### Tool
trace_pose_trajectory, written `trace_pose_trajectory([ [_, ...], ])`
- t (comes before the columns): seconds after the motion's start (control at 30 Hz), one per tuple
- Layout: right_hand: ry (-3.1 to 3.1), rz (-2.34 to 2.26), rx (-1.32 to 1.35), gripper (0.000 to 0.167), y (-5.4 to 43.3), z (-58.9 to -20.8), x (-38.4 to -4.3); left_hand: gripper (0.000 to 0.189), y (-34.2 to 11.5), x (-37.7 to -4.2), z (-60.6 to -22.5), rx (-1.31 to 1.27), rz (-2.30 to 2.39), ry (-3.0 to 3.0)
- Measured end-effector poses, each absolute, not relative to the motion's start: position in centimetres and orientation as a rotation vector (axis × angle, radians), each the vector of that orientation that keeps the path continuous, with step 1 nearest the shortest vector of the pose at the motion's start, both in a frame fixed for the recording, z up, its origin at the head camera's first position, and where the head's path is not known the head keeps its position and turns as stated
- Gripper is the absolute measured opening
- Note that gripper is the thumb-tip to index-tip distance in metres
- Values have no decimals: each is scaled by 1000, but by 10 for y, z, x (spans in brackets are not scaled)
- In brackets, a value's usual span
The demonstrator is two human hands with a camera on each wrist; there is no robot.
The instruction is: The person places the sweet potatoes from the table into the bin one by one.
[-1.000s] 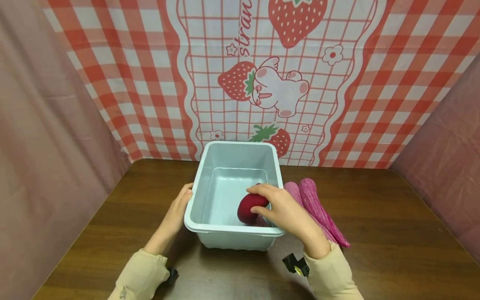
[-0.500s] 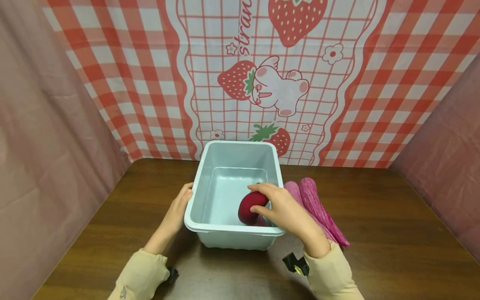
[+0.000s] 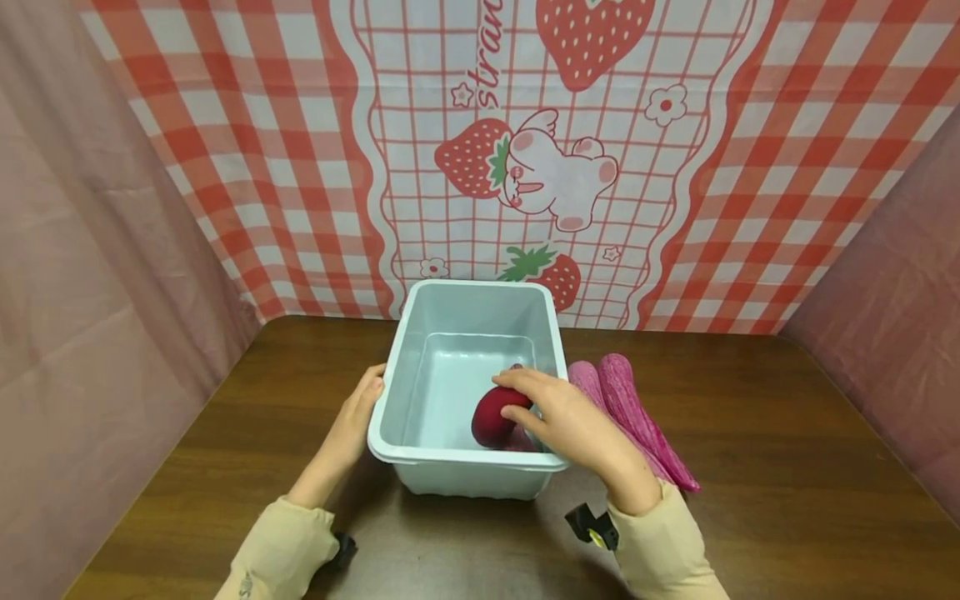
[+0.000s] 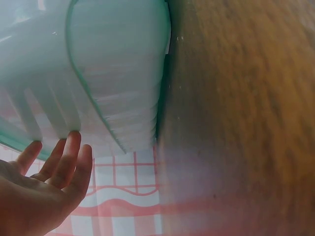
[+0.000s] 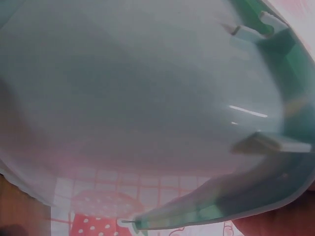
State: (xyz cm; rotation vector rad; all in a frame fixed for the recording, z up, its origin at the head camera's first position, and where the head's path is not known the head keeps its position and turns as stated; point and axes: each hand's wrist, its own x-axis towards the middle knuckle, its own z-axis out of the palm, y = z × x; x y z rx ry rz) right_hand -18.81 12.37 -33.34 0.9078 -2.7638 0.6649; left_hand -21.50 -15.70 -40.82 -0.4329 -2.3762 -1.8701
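Observation:
In the head view a pale blue-green plastic bin (image 3: pixel 480 456) stands on the wooden table. My right hand (image 3: pixel 570 421) reaches over its right rim and holds a dark red, round-ended object (image 3: pixel 493 421) low inside the bin, thumb on the near side and fingers on the far side. The rest of that object is hidden under the hand. My left hand (image 3: pixel 358 421) rests against the bin's left side. The left wrist view shows that hand's extended fingers (image 4: pixel 73 147) touching the outer wall just below the rim.
Two long pink streaked objects (image 3: pixel 633 408) lie side by side on the table (image 3: pixel 765 450), right of the bin and partly behind the right forearm. A red-checked strawberry cloth (image 3: pixel 300 167) hangs close behind the bin. Pink curtains (image 3: pixel 97 275) flank both sides.
The dark red object has shifted slightly left in the bin, with the right hand still on it. The left hand, the bin and the pink objects stay in place.

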Motion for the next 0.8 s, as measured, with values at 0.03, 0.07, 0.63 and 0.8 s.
trace_pose_trajectory([
  [0.03,-2769,658,909,38,124,-333,-188,41,-157,-215,-408,-433,-1869,-2376],
  [0.07,-2774,650,910,38,123,-333,-188,41,-157,-215,-408,-432,-1865,-2378],
  [0.63,-2766,698,910,38,124,-334,-189,41,-158,-216,-406,-485,-1898,-2364],
  [0.8,-2766,727,898,38,124,-334,-188,42,-157,-215,-405,-479,-1904,-2383],
])
